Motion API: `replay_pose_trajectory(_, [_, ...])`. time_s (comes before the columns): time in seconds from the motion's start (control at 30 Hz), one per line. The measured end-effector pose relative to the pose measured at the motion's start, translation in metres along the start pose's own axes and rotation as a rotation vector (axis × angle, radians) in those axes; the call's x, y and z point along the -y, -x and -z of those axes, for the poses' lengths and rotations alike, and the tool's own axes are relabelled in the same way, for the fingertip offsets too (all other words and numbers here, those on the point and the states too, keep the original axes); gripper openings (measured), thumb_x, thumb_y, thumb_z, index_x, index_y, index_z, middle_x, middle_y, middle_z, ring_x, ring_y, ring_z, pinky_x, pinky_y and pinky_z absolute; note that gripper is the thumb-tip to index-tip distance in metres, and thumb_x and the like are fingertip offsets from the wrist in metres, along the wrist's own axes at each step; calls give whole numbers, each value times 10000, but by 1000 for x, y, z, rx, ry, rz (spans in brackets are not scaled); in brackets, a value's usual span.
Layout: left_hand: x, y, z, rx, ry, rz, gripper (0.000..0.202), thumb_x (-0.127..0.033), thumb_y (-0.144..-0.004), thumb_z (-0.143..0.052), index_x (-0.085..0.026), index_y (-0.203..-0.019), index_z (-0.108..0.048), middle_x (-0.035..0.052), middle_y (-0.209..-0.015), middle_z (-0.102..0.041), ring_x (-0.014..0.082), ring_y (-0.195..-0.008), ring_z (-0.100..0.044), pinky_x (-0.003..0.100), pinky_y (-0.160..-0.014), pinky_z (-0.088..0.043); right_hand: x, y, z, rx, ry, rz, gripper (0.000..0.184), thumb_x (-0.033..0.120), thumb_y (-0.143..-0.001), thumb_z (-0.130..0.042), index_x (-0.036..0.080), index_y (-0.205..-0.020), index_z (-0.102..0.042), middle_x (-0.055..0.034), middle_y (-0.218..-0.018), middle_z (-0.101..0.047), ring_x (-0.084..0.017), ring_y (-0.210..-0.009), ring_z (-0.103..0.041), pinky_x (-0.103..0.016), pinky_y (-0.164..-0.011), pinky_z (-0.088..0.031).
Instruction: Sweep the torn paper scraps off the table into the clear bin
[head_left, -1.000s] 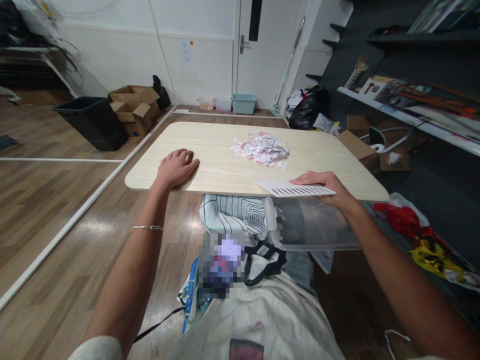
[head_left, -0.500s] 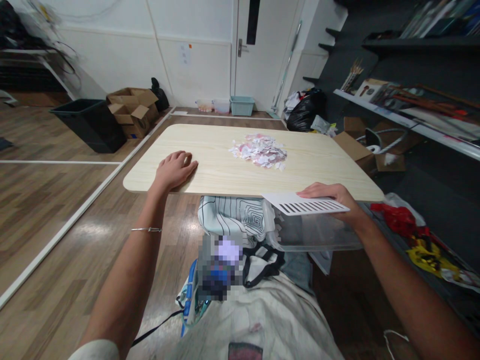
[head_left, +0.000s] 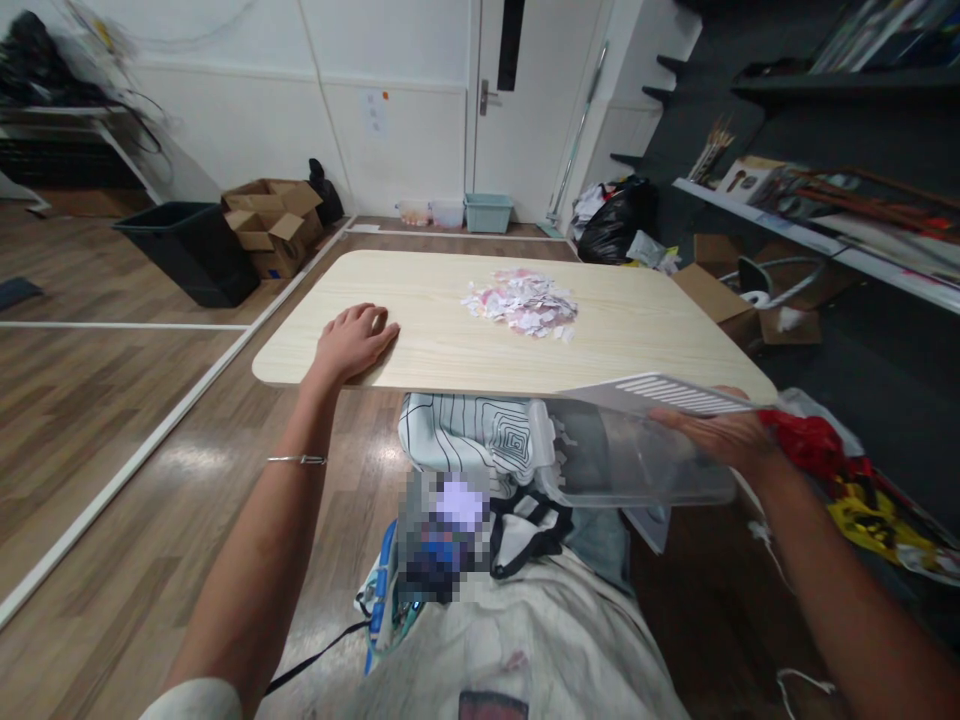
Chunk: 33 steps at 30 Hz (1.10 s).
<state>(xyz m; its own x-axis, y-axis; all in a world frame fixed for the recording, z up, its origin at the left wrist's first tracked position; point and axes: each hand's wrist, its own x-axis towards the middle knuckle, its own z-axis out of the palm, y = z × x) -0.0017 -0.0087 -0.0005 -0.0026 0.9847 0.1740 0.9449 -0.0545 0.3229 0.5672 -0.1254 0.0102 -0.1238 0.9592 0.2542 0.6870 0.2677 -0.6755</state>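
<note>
Below the near edge of the surface (head_left: 450, 365), toward its right, is a clear plastic box (head_left: 637, 478), with a white cloth lined in black (head_left: 465, 425) just left of the box. The right hand (head_left: 720, 432), by the surface's near right corner, grips a white slotted board (head_left: 619, 392) by its right end; blur makes it hard to tell quite how thumb and fingers divide around it. The board tilts along the surface's near edge, slots facing up. Near the surface's near left corner, the left hand (head_left: 354, 342) lies palm down on it, fingers loosely bent, thumb held apart. A heap of paper scraps (head_left: 525, 303) spreads around the surface's middle. Left of the surface stands a black bin (head_left: 196, 262); beyond its far edge are a teal basket (head_left: 488, 214) and a white door (head_left: 551, 125).
</note>
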Motion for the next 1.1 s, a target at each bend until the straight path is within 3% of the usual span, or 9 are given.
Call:
replay_pose_trajectory(0.17, [1,0,-2,-24,14,-2,606,-633,-1156,-470,-309,-1586,-746,149,-1839,-669,407,-1735,-558,657,-1457,-423,-6,-15,8,-77,3,-34,312,641,-831,-978,349,-820,-868,-82,-949,-938,-450,-1046,-938,-676,-1127,-760])
replay_pose_trajectory(0.33, [0,1,-1,-38,32,-5,561,-623,-1149,-502,-345,-1562,-759,121,-1802,-703,404,-1729,-565,654,-1450,-433,-1,-35,8,-399,-55,-60,402,602,-781,-1013,279,-976,-874,-116,-1129,-957,-423,-1225,-903,-606,-1258,-688])
replay_pose_trajectory(0.43, [-1,1,1,-19,26,-3,581,-624,-1151,-494,-326,-1577,-753,132,-1822,-687,405,-1737,-557,648,-1452,-431,-6,-45,14,-508,-17,-164,300,508,-776,-984,265,-891,-851,-136,-1059,-949,-414,-1181,-898,-571,-1273,-659])
replay_pose_trajectory(0.53, [-2,1,2,-11,13,8,615,-620,-1156,-474,-300,-1610,-738,148,-1853,-659,412,-1745,-550,648,-1458,-419,-19,-49,20,-348,-36,-119,315,528,-755,-1004,263,-843,-858,-179,-1083,-952,-407,-1127,-900,-518,-1173,-699])
replay_pose_trajectory(0.63, [-2,2,2,-9,8,14,634,-630,-1157,-465,-299,-1629,-728,148,-1866,-646,414,-1752,-542,652,-1464,-410,-29,-47,23,-183,-57,-4,429,640,-700,-1048,262,-828,-890,-208,-1116,-950,-426,-1155,-900,-517,-1176,-690])
replay_pose_trajectory(0.83, [-1,0,1,-11,14,6,624,-616,-1157,-470,-293,-1620,-735,151,-1861,-651,413,-1753,-541,650,-1464,-410,-29,-43,22,-200,-55,16,518,755,-697,-1043,265,-794,-908,-199,-1084,-956,-407,-1100,-898,-491,-1094,-707])
replay_pose_trajectory(0.97, [-1,0,1,-10,17,8,628,-623,-1154,-471,-298,-1620,-738,149,-1865,-650,421,-1753,-544,660,-1461,-413,-24,-44,24,-194,-66,-17,449,693,-715,-1043,270,-798,-920,-172,-1077,-963,-380,-1049,-896,-456,-1007,-722])
replay_pose_trajectory(1.1, [-3,1,2,-12,12,9,633,-623,-1152,-467,-299,-1623,-741,154,-1858,-653,412,-1758,-539,649,-1459,-419,-26,-49,22,-274,-55,-99,325,555,-708,-1037,285,-715,-855,-137,-938,-935,-359,-949,-863,-460,-943,-723])
